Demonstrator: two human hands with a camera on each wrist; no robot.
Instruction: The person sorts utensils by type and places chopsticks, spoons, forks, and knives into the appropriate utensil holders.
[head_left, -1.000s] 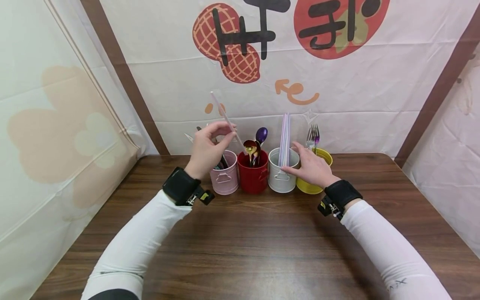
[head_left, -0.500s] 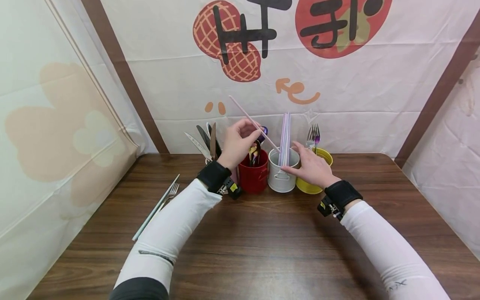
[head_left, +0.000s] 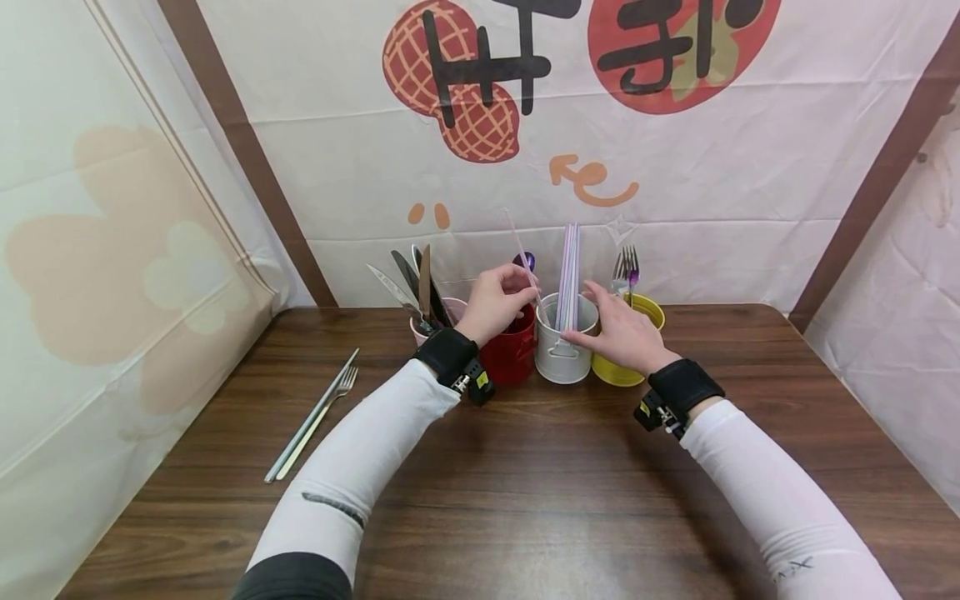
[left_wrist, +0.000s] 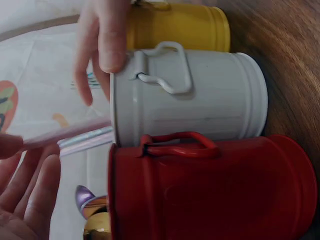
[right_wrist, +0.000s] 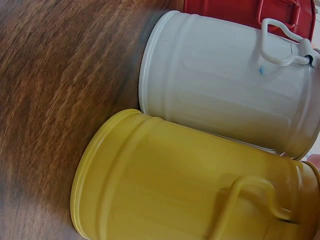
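Note:
My left hand [head_left: 493,306] pinches a thin pink straw [head_left: 516,237] between thumb and fingertips. The straw leans, its lower end inside the white bucket [head_left: 564,364] beside a bundle of upright striped straws [head_left: 568,267]. In the left wrist view, the straw [left_wrist: 65,132] slants to the bucket's rim. At the white bucket's right side, my right hand [head_left: 626,333] spreads its fingers, the thumb touching the front rim. Behind that hand stands the yellow bucket [head_left: 617,375] with forks [head_left: 627,267]. The right wrist view shows mostly the white bucket [right_wrist: 225,85] and yellow bucket [right_wrist: 165,185].
A red bucket [head_left: 508,362] holding spoons and a pink bucket [head_left: 417,332] with knives [head_left: 425,283] stand left in the same row. A straight pale blue stick [head_left: 311,417] and a fork [head_left: 318,421] lie on the wooden table [head_left: 570,508]. A printed cloth [head_left: 337,183] hangs behind.
My left hand has moved right with the straw, from over the pink and red buckets to the white one, where the straw's end now sits inside. The right hand has stayed put.

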